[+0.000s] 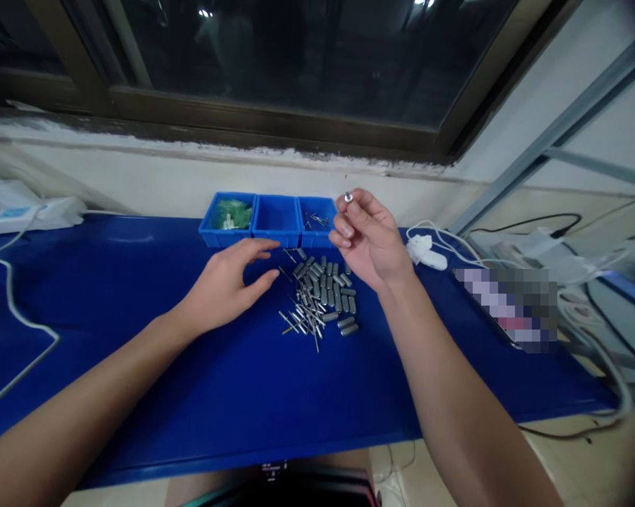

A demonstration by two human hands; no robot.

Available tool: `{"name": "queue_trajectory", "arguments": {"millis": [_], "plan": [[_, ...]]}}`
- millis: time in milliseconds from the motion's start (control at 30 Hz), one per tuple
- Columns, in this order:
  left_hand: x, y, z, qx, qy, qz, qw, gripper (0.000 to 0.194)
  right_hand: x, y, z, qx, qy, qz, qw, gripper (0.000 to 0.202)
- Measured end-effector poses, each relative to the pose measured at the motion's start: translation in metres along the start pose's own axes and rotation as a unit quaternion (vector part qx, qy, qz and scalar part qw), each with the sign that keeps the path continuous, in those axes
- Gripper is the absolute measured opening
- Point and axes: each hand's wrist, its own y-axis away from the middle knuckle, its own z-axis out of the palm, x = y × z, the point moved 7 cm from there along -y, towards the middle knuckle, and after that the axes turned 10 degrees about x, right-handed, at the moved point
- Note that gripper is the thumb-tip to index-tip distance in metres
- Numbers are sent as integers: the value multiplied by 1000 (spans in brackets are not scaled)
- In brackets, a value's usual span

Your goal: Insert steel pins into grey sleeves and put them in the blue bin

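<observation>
My right hand (370, 236) is raised above the pile, its thumb and fingers pinching a small round silver metal piece (348, 198). Only the shiny end of that piece shows; the rest is hidden by the fingers. My left hand (238, 278) hovers left of the pile with thumb and fingers apart, holding nothing. Between and below the hands lie several short grey metal cylinders (331, 290). Thin silver pop rivets (307, 313) are heaped against them on the near left side.
Three blue bins stand against the wall: a left bin (212, 236) with a green bag (234, 213), a middle bin (277, 238), and a right bin (310, 238) holding several rivets. A white plug (428, 253), cables and a blurred flat object (507, 310) lie right; a power strip (32, 215) sits left.
</observation>
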Motion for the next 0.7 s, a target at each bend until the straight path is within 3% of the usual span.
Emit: {"name": "queue_trajectory", "arguments": {"millis": [133, 433, 700], "plan": [[-1, 3, 9, -39, -88, 60, 994, 42, 6, -4, -7, -9, -52, 29, 998, 26], [-5, 8, 21, -99, -81, 54, 990, 38, 8, -8, -15, -15, -39, 25, 999, 29], [-11, 7, 26, -107, -118, 59, 985, 39, 26, -5, -10, -49, 18, 123, 991, 50]]}}
